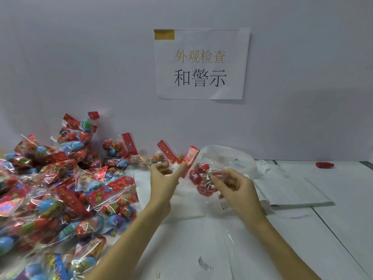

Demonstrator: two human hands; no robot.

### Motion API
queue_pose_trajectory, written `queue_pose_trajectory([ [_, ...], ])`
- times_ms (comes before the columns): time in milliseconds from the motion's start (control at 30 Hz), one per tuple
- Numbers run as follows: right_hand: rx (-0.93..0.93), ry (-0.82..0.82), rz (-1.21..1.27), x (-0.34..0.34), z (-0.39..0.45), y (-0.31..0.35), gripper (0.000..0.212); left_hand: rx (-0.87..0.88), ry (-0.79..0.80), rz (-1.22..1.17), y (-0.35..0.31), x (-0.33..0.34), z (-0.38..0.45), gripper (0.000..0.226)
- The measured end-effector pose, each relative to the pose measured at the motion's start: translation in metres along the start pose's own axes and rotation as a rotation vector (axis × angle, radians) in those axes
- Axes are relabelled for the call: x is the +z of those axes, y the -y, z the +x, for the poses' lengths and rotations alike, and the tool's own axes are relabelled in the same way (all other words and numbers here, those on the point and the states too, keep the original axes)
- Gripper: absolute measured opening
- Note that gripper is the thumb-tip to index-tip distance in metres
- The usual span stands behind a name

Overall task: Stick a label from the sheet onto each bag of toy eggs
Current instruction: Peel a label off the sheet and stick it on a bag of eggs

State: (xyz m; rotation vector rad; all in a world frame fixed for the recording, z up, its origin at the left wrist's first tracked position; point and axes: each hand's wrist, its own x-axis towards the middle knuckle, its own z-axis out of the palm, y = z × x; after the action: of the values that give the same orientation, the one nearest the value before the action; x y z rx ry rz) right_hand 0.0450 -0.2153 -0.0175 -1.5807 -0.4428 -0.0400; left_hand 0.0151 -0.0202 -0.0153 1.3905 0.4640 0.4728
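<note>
**One bag up between both hands, label going on**

A clear bag of red toy eggs (198,176) is held above the worktop (333,229), near the middle of the view, its red header card tilted up and to the left. The left hand (163,174) reaches to the header end, fingers loosely curled with the forefinger stretched toward the card; whether it actually pinches the film there cannot be told. The right hand (234,187) has its grip closed on the lower side of the bag, thumb and fingertips (216,181) pinching at the film, possibly pressing a small label down, though no label can be made out on the bag.

The step in hand looks like fixing a label to this bag. Next would likely be smoothing it flat, setting the bag aside, and peeling another from the label sheet (260,190), which lies just beside the right hand on folded paper.

A large heap of bagged eggs (60,188) crowds the left of the worktop, close to the left forearm. A white plastic bag (232,156) sits behind the hands, and a printed notice (201,63) hangs on the wall.
</note>
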Motion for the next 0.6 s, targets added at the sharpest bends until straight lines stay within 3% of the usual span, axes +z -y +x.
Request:
queue_pose_trajectory([
  [67,-0.210,-0.056,-0.231,0.001,-0.005,-0.001,0.024,0.055,0.079,0.077,-0.002,0.004,-0.002,0.060],
  [167,-0.456,0.080,-0.538,0.005,-0.008,-0.007,0.036,-0.062,0.417,-0.166,-0.010,0.007,-0.009,0.061],
  [233,-0.517,0.167,-0.600,0.008,-0.009,-0.010,0.036,-0.084,0.390,-0.226,-0.009,0.008,-0.010,0.058],
  [300,-0.514,0.115,-0.521,0.011,-0.011,-0.008,0.032,-0.099,0.315,-0.303,-0.007,0.005,-0.007,0.046],
  [400,-0.430,-0.124,-0.408,0.019,-0.012,-0.004,0.043,-0.196,0.313,-0.452,-0.012,0.000,-0.005,0.037],
  [467,-0.225,-0.193,-0.246,0.018,-0.009,0.000,0.042,-0.171,0.332,-0.452,-0.015,0.001,-0.005,0.031],
  [533,0.078,-0.090,0.085,0.013,-0.006,0.006,0.041,-0.113,0.318,-0.396,-0.015,0.001,-0.006,0.031],
  [600,0.255,0.021,0.314,0.008,-0.005,0.009,0.039,-0.052,0.314,-0.322,-0.014,0.000,-0.006,0.030],
])
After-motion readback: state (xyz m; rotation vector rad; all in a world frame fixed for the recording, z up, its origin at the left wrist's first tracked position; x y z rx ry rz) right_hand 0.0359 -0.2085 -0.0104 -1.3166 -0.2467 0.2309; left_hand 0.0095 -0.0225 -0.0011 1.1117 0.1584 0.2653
